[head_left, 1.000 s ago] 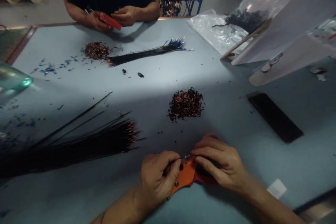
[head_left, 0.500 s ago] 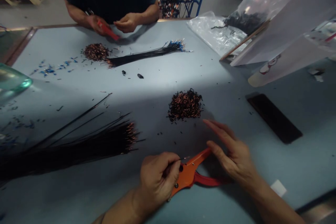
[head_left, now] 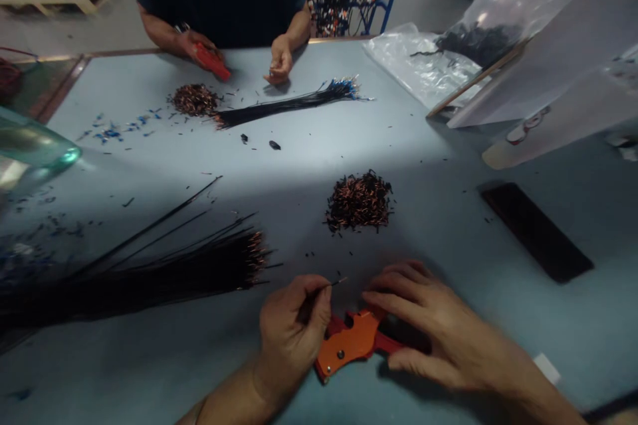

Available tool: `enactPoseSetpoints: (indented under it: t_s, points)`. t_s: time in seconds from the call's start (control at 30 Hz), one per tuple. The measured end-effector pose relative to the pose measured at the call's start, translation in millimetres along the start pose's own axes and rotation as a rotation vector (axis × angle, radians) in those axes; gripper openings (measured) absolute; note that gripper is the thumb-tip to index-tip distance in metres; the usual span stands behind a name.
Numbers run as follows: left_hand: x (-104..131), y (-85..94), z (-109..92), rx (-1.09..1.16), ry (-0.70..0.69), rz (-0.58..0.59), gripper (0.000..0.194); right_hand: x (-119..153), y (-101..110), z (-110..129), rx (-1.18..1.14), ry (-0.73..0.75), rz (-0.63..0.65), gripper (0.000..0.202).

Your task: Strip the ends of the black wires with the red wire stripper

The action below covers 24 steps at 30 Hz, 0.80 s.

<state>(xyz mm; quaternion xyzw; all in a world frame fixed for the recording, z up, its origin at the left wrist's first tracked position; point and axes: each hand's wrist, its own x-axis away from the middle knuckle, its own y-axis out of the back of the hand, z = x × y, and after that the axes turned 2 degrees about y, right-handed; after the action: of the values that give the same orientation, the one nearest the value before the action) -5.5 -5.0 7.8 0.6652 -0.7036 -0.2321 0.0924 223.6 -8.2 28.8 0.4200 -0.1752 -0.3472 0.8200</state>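
My left hand is closed in a pinch on a thin black wire; its bare, light end sticks out past the fingertips. Just below lies an orange and red wire stripper on the table. My right hand curls loosely round the stripper's spread handles, fingers over the far one and thumb on the near side. The wire's tip is above the stripper and apart from it. To the left stretches a thick bundle of black wires with copper ends.
A heap of short black and copper bits lies ahead. At the right is a dark phone. Across the table a co-worker holds a red tool, near a second heap and a blue-tipped wire bundle.
My right hand has come down and closed round the handles of the stripper, which has turned slightly. My left hand has lifted the wire clear of it. The co-worker's free hand has moved sideways.
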Motion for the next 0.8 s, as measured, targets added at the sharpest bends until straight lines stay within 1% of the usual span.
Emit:
enactPoseSetpoints:
  t_s: [0.07, 0.13, 0.2, 0.3, 0.43, 0.53, 0.6, 0.67, 0.77, 0.8]
  points:
    - [0, -1.2, 0, 0.023, 0.05, -0.021, 0.013, 2, 1, 1, 0.006, 0.01, 0.046, 0.067]
    - [-1, -1.7, 1, 0.05, 0.104, -0.039, 0.014, 4, 2, 2, 0.008, 0.015, 0.098, 0.072]
    - [-1, -1.6, 1, 0.069, 0.147, -0.05, 0.014, 5, 1, 3, 0.026, -0.001, 0.132, 0.072]
    - [-2, -0.9, 1, 0.094, 0.206, -0.052, 0.013, 3, -4, 7, 0.064, -0.043, 0.117, 0.067]
    - [-1, 0.1, 4, 0.139, 0.261, -0.057, 0.013, 1, -12, 11, 0.063, -0.039, 0.032, 0.054]
    - [-1, 1.0, 6, 0.162, 0.284, -0.089, 0.013, 4, -13, 8, 0.052, -0.056, -0.086, 0.048]
    - [-1, 1.4, 8, 0.182, 0.299, -0.122, 0.014, 8, -9, 3, 0.007, -0.113, -0.176, 0.045]
    - [0, 1.6, 9, 0.204, 0.316, -0.139, 0.015, 12, -3, -3, -0.093, -0.178, -0.263, 0.043]
    - [-1, 1.2, 9, 0.235, 0.327, -0.124, 0.015, 17, 1, -8, -0.362, -0.222, -0.364, 0.043]
    - [-1, 1.0, 8, 0.244, 0.326, -0.118, 0.015, 17, 0, -8, -0.47, -0.228, -0.382, 0.048]
